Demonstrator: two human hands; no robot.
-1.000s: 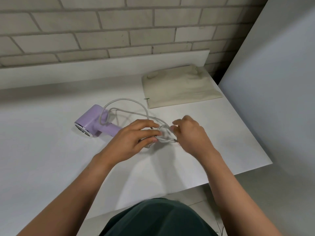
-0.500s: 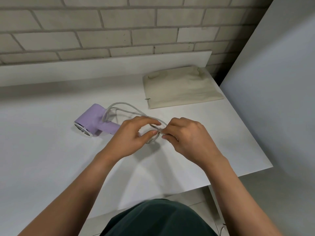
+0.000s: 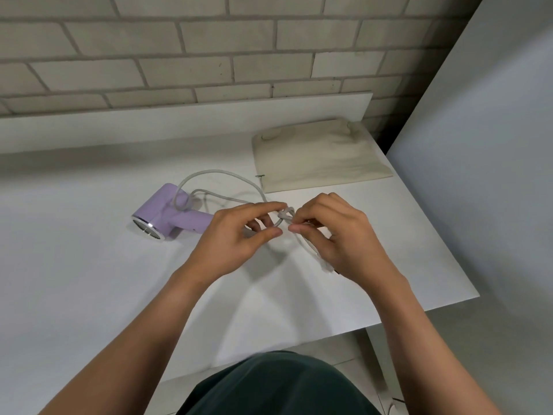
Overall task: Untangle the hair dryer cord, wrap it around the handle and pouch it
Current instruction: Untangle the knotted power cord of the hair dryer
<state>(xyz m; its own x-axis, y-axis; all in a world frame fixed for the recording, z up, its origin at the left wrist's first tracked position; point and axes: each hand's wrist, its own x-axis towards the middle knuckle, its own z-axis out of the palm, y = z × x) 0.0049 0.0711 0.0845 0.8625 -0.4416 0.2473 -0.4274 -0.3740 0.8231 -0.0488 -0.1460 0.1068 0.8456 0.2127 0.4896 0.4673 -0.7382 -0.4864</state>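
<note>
A lilac hair dryer point(image 3: 167, 216) lies on its side on the white table point(image 3: 89, 280), nozzle toward the lower left. Its pale grey cord point(image 3: 218, 174) loops from the dryer to a small knot point(image 3: 285, 213) held just above the table between my hands. My left hand point(image 3: 239, 235) pinches the cord left of the knot. My right hand point(image 3: 335, 235) pinches the cord right of the knot, and a strand trails under that palm. The beige cloth pouch point(image 3: 320, 157) lies flat at the back right.
A brick wall point(image 3: 209, 55) and a low white ledge point(image 3: 179, 121) run behind the table. A grey panel point(image 3: 484, 145) stands along the right. The table's right corner point(image 3: 475, 295) lies close beside my right forearm.
Both hands have lifted slightly and drawn apart, exposing the knot between the fingertips. The cord loop by the dryer has shifted a little. Dryer and pouch have not moved.
</note>
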